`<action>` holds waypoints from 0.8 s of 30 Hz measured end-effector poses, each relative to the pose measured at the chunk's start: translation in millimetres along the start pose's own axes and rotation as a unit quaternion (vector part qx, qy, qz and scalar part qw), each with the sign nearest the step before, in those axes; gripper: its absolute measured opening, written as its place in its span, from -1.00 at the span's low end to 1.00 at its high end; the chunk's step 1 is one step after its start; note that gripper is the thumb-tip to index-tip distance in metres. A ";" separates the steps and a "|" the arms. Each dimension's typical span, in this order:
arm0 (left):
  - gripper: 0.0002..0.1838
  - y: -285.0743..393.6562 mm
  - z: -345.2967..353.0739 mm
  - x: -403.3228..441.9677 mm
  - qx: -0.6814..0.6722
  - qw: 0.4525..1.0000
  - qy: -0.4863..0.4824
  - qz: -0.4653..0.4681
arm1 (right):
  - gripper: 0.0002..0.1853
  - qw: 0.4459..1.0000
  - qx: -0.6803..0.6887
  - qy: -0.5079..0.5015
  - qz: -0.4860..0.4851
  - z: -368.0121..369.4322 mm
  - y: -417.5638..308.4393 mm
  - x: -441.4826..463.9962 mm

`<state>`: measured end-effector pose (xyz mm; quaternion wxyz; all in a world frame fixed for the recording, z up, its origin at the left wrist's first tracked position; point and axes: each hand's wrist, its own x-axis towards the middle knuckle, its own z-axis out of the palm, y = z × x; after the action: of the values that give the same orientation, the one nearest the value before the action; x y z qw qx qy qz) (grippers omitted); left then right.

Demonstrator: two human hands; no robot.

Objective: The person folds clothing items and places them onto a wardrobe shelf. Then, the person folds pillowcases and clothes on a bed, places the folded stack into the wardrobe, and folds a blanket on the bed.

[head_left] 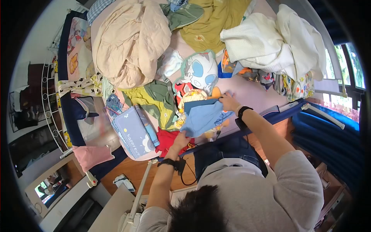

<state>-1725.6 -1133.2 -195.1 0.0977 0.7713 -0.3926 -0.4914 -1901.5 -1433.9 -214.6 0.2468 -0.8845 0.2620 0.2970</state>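
Observation:
A blue piece of clothing (pixel 203 118) with a darker blue band along its far edge is spread between my two hands over the bed's near side. My left hand (pixel 179 141) is closed on its lower left corner, above a red cloth (pixel 165 141). At the upper right end, my right hand (pixel 230 102) has its fingers closed on the garment's edge. Just beyond lie a cream patterned cloth (pixel 192 98), a small orange item (pixel 216 92) and a white cartoon-shaped cushion (pixel 201 71). What lies directly under the blue garment is hidden.
A peach quilt (pixel 129 42), a white blanket (pixel 257 38) and a mustard cloth (pixel 216 19) cover the far bed. Left of me sits a lavender storage box (pixel 129 129) beside yellow-green clothing (pixel 145 102). A navy padded rail (pixel 270 112) edges the bed.

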 end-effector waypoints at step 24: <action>-0.71 289.8 -278.7 -134.0 0.106 0.915 0.251 0.298 | -0.73 0.975 0.159 0.044 -0.148 -223.3 9.6 -220.3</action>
<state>-1668.6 -1299.6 190.4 0.2524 0.7226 -0.6162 -0.1854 -1970.1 -1503.4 83.6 0.4135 -0.8753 0.1821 0.1725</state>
